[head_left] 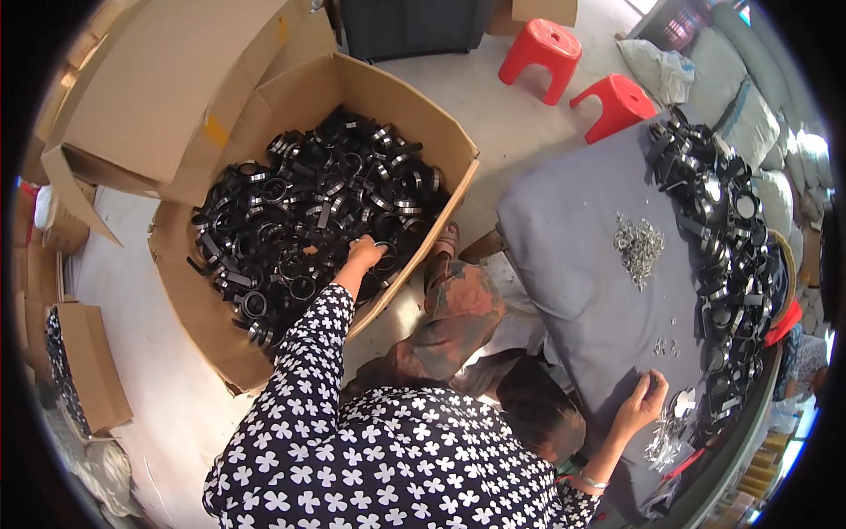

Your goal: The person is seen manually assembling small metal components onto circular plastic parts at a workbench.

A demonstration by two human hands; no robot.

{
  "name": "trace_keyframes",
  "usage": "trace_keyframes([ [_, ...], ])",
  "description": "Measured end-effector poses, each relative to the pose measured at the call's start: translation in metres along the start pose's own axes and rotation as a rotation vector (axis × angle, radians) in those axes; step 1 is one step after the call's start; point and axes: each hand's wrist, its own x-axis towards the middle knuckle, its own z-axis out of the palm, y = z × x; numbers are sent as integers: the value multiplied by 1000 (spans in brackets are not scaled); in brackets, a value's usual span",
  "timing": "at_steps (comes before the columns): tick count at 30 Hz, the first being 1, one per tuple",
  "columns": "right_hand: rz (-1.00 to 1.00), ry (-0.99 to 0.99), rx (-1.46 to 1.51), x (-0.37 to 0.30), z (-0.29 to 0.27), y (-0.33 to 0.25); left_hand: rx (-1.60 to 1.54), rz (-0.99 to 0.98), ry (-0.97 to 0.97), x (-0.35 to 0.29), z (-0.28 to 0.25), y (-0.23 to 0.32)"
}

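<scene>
My left hand [366, 253] reaches down into a big cardboard box [414, 93] on my left. Its fingers are closed at a black ring-shaped part [385, 249] with a silvery edge, on top of a heap of similar parts [300, 212]. My right hand [643, 404] is at the cloth-covered table [573, 238] on my right, with its fingers curled; anything inside them is hidden. Close by it lie shiny metal pieces [667, 432] and a few tiny silver bits [666, 346]. A larger pile of small silver pieces [638, 249] lies farther up the grey cloth.
More black ring-shaped parts [718, 238] line the table's right side. Two red stools [545, 55] stand beyond the table, near a dark bin [414, 26]. Stuffed sacks [749, 115] are stacked at the far right. Another carton [92, 366] stands at the left.
</scene>
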Motion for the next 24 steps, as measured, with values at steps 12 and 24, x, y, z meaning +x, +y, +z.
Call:
trace_keyframes([
  [12, 4, -7, 76, -2, -11, 2, -793, 37, -205, -33, 3, -28],
  [24, -46, 63, 70, 4, -15, 0, -149, 406, 160, 3, 54, -28],
])
